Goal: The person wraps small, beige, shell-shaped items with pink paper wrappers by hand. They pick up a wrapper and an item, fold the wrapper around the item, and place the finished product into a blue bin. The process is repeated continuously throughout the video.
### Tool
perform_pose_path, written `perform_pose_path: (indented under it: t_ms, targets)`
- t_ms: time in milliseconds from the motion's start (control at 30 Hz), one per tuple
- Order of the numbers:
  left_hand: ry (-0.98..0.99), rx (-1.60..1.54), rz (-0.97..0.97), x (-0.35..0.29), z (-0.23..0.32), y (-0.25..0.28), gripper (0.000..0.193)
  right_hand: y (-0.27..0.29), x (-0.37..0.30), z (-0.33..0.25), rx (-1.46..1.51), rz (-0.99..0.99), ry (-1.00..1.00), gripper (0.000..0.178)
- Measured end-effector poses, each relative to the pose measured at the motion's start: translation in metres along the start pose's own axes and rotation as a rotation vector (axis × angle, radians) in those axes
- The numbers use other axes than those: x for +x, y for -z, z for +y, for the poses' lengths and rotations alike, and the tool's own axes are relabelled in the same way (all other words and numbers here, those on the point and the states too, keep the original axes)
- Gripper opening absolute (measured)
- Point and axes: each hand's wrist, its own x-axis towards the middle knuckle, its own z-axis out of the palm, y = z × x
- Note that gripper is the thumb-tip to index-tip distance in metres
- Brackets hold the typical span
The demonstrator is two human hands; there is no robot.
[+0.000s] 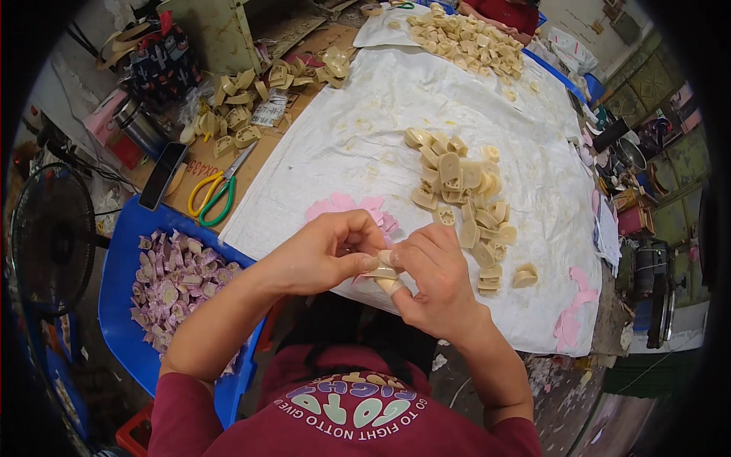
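Observation:
Close to my body, at the table's near edge, both hands meet over a small beige moulded piece (380, 271). My left hand (333, 251) pinches it from the left between thumb and fingers. From the right, my right hand (435, 280) is closed on the same piece, with pale coverings on the thumb and a fingertip. Fingers hide much of the piece. Just beyond my left hand lie pink scraps (384, 219). A loose heap of similar beige pieces (451, 174) spreads over the white sheet (327, 164) beyond my right hand.
At left, a blue bin (114, 305) contains purple-speckled pieces (171, 286). Scissors (218, 190), a phone (163, 175) and a thermos (142, 126) lie or stand along the table's left side. Across the table, a person in red (509, 17) sits behind a larger pile (464, 42).

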Motion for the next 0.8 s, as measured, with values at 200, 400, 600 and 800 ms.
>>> perform_pose_path:
  t_ms: [200, 400, 600, 800]
  targets:
    - [0.011, -0.107, 0.157, 0.005, -0.005, -0.011, 0.027, -0.014, -0.025, 0.007, 0.524, 0.114, -0.544, 0.017]
    - [-0.288, -0.086, 0.178, -0.001, -0.023, -0.019, 0.016, -0.011, -0.025, 0.004, 0.82, 0.151, -0.735, 0.018]
    - [-0.475, 0.342, 0.383, 0.004, -0.019, -0.027, 0.004, -0.019, -0.018, -0.001, 0.707, 0.132, -0.794, 0.018]
    - [-0.594, 0.694, 0.521, -0.002, -0.013, -0.032, 0.009, -0.014, -0.012, 0.002, 0.582, 0.035, -0.683, 0.018]
